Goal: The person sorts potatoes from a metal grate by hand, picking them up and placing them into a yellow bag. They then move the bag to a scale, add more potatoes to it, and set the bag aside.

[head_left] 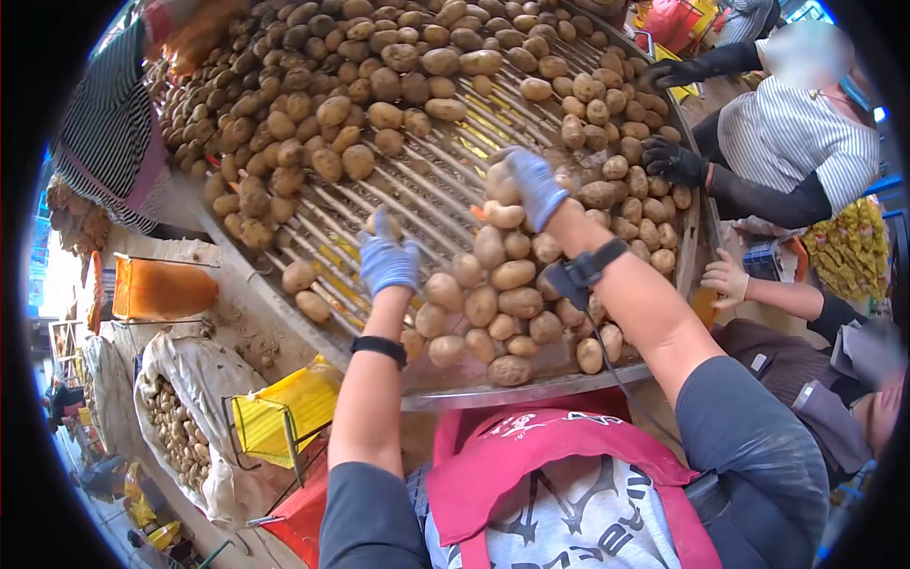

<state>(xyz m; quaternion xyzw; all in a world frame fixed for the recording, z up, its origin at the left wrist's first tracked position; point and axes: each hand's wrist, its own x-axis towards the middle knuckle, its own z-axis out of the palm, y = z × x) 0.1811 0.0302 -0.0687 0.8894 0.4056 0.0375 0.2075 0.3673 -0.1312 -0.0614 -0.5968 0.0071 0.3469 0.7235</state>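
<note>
Both my hands wear blue gloves and are over a slatted sorting table (431,185) covered with potatoes. My left hand (389,261) is above the bare slats left of centre, its fingers curled around a potato (373,225) that shows partly past the fingertips. Right of centre, my right hand (533,185) grips a pale potato (500,180) from its right side. Just below that hand another potato (504,215) lies at the edge of a dense group of potatoes (482,303) along the near side.
A large heap of potatoes (313,76) covers the table's far left. Co-workers stand around; one in black gloves (675,161) reaches in from the right, and another's bare hand (726,279) is by the rim. Below left are a white sack of potatoes (175,431) and a yellow bag on a frame (284,412).
</note>
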